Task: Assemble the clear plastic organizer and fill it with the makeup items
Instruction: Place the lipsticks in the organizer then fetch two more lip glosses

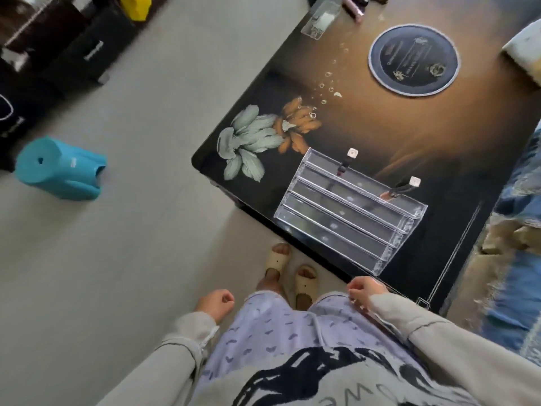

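Makeup tube [354,9] partly beyond top edge

Beyond the right fingers [355,288], a clear colourless plastic tiered organizer [345,218] stands on a glossy black worktop [366,127] shading to amber, printed with pale green and orange petals. Farther off, a round navy mat [414,60] has a pale rim. Between the left fingers [227,298] and the right, lilac cloth trousers [278,326] carry small darker marks
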`<state>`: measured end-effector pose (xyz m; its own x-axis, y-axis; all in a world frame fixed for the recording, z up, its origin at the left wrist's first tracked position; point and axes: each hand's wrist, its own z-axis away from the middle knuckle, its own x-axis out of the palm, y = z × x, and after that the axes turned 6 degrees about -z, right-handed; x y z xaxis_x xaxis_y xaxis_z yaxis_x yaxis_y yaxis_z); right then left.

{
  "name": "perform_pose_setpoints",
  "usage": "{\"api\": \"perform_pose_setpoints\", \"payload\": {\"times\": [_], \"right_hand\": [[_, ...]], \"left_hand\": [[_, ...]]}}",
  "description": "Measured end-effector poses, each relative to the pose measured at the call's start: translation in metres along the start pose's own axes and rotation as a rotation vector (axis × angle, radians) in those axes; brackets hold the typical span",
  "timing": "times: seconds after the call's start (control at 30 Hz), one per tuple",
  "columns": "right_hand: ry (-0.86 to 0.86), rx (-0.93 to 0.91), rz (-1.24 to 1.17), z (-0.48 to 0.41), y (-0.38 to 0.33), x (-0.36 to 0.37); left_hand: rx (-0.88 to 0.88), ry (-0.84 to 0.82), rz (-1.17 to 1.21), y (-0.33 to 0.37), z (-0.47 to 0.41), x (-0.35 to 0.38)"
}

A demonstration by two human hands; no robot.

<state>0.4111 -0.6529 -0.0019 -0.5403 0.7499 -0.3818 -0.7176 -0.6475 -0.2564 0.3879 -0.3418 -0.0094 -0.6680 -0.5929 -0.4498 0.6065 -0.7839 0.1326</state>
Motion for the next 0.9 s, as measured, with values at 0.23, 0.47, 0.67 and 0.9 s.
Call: {"api": "perform_pose_setpoints", "payload": {"times": [0.23,0.47,0.67,0.9], "right_hand": [[-0.116,-0.174,0.243,-0.01,-0.065,0.025],[-0.183,-0.275,0.456,-0.01,-0.135,0.062],[-0.16,-0.269,0.54,-0.016,-0.196,0.107],[-0.039,-0.196,0.456,-0.016,-0.234,0.151]], "left_hand": [[-0.239,0.062,0.232,-0.074,0.046,0.059],[-0.387,0.044,0.407,-0.113,0.059,0.076],[-0.418,0.005,0.518,-0.161,0.045,0.037],[-0.368,0.205,0.694,-0.222,0.011,-0.067]]}}
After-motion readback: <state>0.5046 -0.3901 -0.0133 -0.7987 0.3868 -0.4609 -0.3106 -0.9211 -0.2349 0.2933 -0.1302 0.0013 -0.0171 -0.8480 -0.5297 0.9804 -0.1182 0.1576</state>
